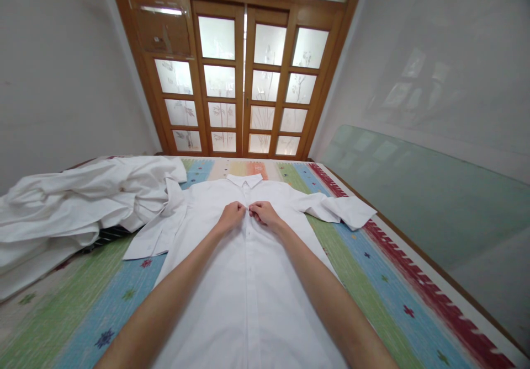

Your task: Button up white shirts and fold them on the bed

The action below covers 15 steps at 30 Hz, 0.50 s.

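Observation:
A white collared shirt (215, 303) lies front side up and spread flat, its collar (245, 180) at the far end and its sleeves out to the sides. Both hands are on the button placket in the chest area, close together. My left hand (232, 214) is closed, pinching the placket edge from the left. From the right, my right hand (264, 214) pinches the same edge, its fingers curled. Any button between the fingertips is too small or hidden to make out. Below the hands the placket runs straight down toward me.
Under the shirt is a striped, patterned bed cover (368, 281). A heap of crumpled white clothes (83, 198) lies to the left, with a dark striped cloth (110, 235) under its edge. A pale green panel (430, 192) lines the right wall. Wooden glass-paned doors (244, 82) stand beyond.

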Each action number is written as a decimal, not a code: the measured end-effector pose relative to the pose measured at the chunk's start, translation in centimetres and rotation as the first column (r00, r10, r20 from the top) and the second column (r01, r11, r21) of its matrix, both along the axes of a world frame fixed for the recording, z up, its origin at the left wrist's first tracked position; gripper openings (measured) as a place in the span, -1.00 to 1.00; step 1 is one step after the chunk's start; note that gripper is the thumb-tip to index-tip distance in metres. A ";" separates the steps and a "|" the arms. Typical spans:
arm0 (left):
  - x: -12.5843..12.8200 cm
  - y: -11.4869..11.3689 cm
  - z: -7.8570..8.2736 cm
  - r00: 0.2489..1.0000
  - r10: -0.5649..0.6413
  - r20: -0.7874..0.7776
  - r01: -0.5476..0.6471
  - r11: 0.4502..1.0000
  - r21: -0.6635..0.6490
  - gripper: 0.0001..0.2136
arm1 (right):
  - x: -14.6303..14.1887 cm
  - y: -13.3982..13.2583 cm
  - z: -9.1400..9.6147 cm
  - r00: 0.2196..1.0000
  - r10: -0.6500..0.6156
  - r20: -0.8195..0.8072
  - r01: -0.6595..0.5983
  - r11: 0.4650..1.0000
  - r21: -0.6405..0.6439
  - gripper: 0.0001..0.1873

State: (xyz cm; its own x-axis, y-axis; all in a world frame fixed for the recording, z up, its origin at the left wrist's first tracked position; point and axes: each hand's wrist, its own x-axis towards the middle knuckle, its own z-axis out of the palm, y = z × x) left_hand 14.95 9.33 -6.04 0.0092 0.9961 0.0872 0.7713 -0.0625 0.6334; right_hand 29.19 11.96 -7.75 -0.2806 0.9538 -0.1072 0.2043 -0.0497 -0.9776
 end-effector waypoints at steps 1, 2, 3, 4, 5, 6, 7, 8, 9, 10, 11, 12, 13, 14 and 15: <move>0.0 0.0 0.0 1.000 0.001 0.007 -0.001 1.000 0.015 -0.78 | 0.0 0.0 0.0 1.000 -0.002 -0.002 0.002 1.000 -0.003 -0.77; 0.1 0.0 -0.1 1.000 0.004 0.012 -0.004 1.000 0.029 -0.79 | 0.0 -0.1 0.1 1.000 -0.007 -0.005 0.007 1.000 -0.004 -0.78; 0.1 -0.1 -0.1 1.000 0.007 0.019 -0.008 0.999 0.041 -0.80 | -0.1 -0.1 0.1 1.000 -0.014 -0.011 0.014 1.000 -0.004 -0.80; 0.2 -0.1 -0.1 1.000 0.011 0.029 -0.012 0.999 0.052 -0.81 | -0.1 -0.2 0.2 1.000 -0.021 -0.018 0.021 1.000 -0.006 -0.82; 0.2 -0.2 -0.1 0.999 0.014 0.045 -0.017 0.998 0.064 -0.82 | -0.1 -0.2 0.2 0.999 -0.028 -0.025 0.028 1.000 -0.005 -0.84; 0.2 -0.3 -0.1 0.998 0.018 0.068 -0.023 0.997 0.077 -0.83 | -0.2 -0.3 0.2 0.999 -0.034 -0.032 0.034 0.999 -0.002 -0.85; 0.3 -0.3 -0.1 0.995 0.020 0.097 -0.029 0.996 0.087 -0.85 | -0.2 -0.3 0.3 0.999 -0.039 -0.037 0.039 0.999 0.002 -0.86; 0.3 -0.4 -0.2 0.991 0.024 0.130 -0.036 0.995 0.095 -0.86 | -0.2 -0.3 0.3 0.998 -0.045 -0.038 0.045 0.999 0.006 -0.87; 0.3 -0.5 -0.2 0.986 0.025 0.166 -0.042 0.994 0.099 -0.86 | -0.3 -0.4 0.4 0.998 -0.049 -0.038 0.050 0.999 0.009 -0.87; 0.3 -0.6 -0.3 0.979 0.026 0.201 -0.047 0.994 0.101 -0.87 | -0.2 -0.4 0.4 0.998 -0.052 -0.036 0.052 0.999 0.010 -0.86; 0.4 -0.7 -0.4 0.972 0.027 0.232 -0.053 0.993 0.104 -0.87 | -0.2 -0.4 0.4 0.998 -0.052 -0.036 0.052 0.999 0.006 -0.84; 0.4 -0.7 -0.4 0.966 0.030 0.259 -0.060 0.992 0.108 -0.87 | -0.2 -0.4 0.4 0.998 -0.049 -0.039 0.049 0.999 -0.004 -0.82; 0.4 -0.8 -0.5 0.960 0.033 0.279 -0.067 0.992 0.111 -0.88 | -0.2 -0.4 0.5 0.998 -0.045 -0.046 0.045 0.999 -0.018 -0.81; 0.5 -0.8 -0.6 0.954 0.040 0.297 -0.076 0.991 0.111 -0.88 | -0.2 -0.4 0.5 0.997 -0.043 -0.061 0.040 0.999 -0.036 -0.80; 0.5 -0.8 -0.7 0.949 0.051 0.312 -0.086 0.991 0.101 -0.88 | -0.1 -0.4 0.5 0.996 -0.043 -0.081 0.038 0.998 -0.056 -0.81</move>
State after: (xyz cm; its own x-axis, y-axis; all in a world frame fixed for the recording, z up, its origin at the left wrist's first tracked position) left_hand 15.41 8.56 -6.70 -0.1039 0.9771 0.1857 0.5443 -0.1004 0.8328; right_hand 29.05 11.58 -7.20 -0.2516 0.9580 -0.1373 0.1202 -0.1098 -0.9867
